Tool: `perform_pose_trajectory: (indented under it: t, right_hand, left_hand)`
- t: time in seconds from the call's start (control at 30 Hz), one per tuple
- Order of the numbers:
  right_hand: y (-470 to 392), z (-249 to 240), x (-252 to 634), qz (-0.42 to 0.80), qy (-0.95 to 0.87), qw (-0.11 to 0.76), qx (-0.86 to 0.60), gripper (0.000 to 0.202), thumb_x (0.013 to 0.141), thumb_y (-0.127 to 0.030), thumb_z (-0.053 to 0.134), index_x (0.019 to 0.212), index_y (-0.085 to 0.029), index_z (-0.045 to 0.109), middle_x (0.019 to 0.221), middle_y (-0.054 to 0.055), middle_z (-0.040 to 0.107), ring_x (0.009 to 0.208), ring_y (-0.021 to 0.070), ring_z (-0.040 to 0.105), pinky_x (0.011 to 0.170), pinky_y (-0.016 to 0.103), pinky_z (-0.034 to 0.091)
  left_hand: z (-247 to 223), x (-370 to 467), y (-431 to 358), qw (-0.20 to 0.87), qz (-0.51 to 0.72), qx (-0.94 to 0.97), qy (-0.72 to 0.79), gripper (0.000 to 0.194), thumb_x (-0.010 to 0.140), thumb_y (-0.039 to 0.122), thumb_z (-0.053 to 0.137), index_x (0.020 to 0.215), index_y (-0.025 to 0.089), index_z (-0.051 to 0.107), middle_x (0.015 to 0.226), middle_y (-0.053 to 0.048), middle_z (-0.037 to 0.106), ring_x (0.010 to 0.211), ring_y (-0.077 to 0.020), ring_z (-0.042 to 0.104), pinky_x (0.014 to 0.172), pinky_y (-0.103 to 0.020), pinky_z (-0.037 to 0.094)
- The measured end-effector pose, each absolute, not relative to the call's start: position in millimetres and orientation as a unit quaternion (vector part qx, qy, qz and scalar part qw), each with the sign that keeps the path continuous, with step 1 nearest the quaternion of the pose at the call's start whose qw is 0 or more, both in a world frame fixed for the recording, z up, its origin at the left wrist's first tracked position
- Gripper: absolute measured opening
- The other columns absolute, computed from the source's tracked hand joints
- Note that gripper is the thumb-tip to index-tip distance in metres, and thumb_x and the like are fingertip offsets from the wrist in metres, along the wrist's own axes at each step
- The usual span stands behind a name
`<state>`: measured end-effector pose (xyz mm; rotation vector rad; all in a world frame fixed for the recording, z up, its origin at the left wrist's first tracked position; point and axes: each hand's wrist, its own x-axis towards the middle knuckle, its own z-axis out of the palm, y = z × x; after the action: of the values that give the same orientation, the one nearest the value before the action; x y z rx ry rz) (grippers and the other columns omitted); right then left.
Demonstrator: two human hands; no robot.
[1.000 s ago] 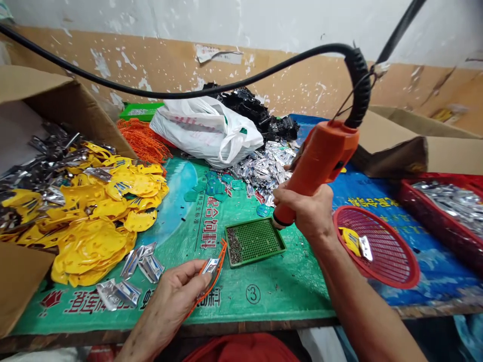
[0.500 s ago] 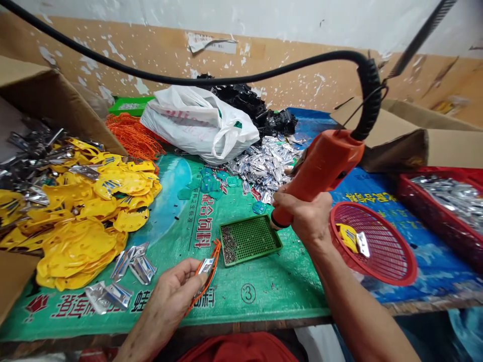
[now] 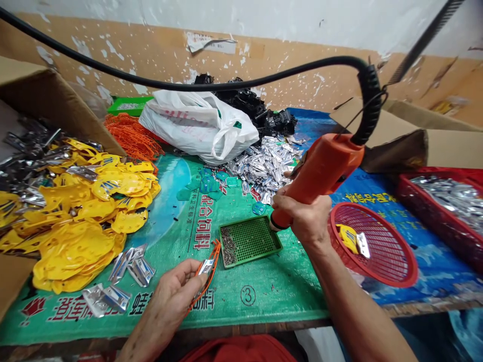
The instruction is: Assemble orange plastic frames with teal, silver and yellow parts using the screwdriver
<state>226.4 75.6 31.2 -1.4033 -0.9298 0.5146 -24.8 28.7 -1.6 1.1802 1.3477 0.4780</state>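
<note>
My right hand (image 3: 307, 216) is wrapped round an orange electric screwdriver (image 3: 320, 168), which tilts down to the left. Its dark tip end (image 3: 280, 219) is at the right edge of a green perforated tray (image 3: 260, 239); the bit itself is hidden. Small screws (image 3: 228, 245) lie heaped at the tray's left end. Left of the tray, my left hand (image 3: 181, 289) pinches a small shiny metal plate (image 3: 206, 267) together with a thin orange plastic strip (image 3: 215, 259). Several similar metal pieces (image 3: 139, 266) lie to the left of that hand.
Yellow plastic parts (image 3: 79, 246) are piled at left beside a cardboard box (image 3: 56, 100). A white plastic bag (image 3: 196, 123) and a heap of metal plates (image 3: 264, 163) lie behind the tray. A red basket (image 3: 409, 266) stands at right. A black cable (image 3: 226, 86) hangs across the top.
The screwdriver's upper end has dipped slightly, and its cable hangs a little lower. Both hands stay nearly in place, holding the same things.
</note>
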Motion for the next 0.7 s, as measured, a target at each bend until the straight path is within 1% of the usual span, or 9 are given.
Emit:
perform_pose_trajectory:
  t: [0.27, 0.47, 0.6, 0.7]
  right_hand:
    - [74.4, 36.2, 222.5, 0.222, -0.403, 0.647, -0.608, 0.015, 0.051, -0.021, 0.077, 0.058, -0.018, 0.065, 0.058, -0.003, 0.063, 0.05, 0.0131, 0.055, 0.052, 0.031, 0.05]
    - [73.6, 35.9, 222.8, 0.228, -0.411, 0.646, -0.601, 0.013, 0.052, -0.021, 0.077, 0.055, -0.019, 0.064, 0.052, -0.003, 0.06, 0.047, 0.0127, 0.054, 0.046, 0.029, 0.047]
    - [72.0, 34.1, 222.1, 0.23, -0.417, 0.649, -0.594, 0.013, 0.054, -0.021, 0.077, 0.057, -0.019, 0.064, 0.054, -0.004, 0.062, 0.047, 0.0122, 0.056, 0.047, 0.028, 0.049]
    - [71.5, 34.3, 221.9, 0.228, -0.414, 0.653, -0.592, 0.014, 0.053, -0.021, 0.077, 0.057, -0.019, 0.064, 0.054, -0.004, 0.062, 0.047, 0.012, 0.055, 0.048, 0.029, 0.049]
  left_hand:
    - [-7.0, -26.2, 27.7, 0.597, 0.197, 0.518, 0.58, 0.037, 0.078, 0.055, 0.058, 0.075, 0.018, 0.06, 0.063, 0.005, 0.044, 0.06, -0.0134, 0.036, 0.056, -0.024, 0.028]
    - [-6.3, -26.4, 28.7, 0.587, 0.192, 0.529, 0.582, 0.039, 0.078, 0.057, 0.057, 0.076, 0.018, 0.061, 0.064, 0.004, 0.045, 0.061, -0.0139, 0.037, 0.057, -0.024, 0.029]
    - [-7.3, -26.8, 29.5, 0.588, 0.192, 0.524, 0.585, 0.039, 0.077, 0.057, 0.058, 0.074, 0.019, 0.06, 0.063, 0.005, 0.045, 0.06, -0.0137, 0.037, 0.056, -0.024, 0.029]
    - [-8.2, -26.3, 29.7, 0.591, 0.199, 0.519, 0.584, 0.038, 0.075, 0.056, 0.059, 0.075, 0.018, 0.061, 0.064, 0.004, 0.048, 0.061, -0.0142, 0.04, 0.057, -0.024, 0.031]
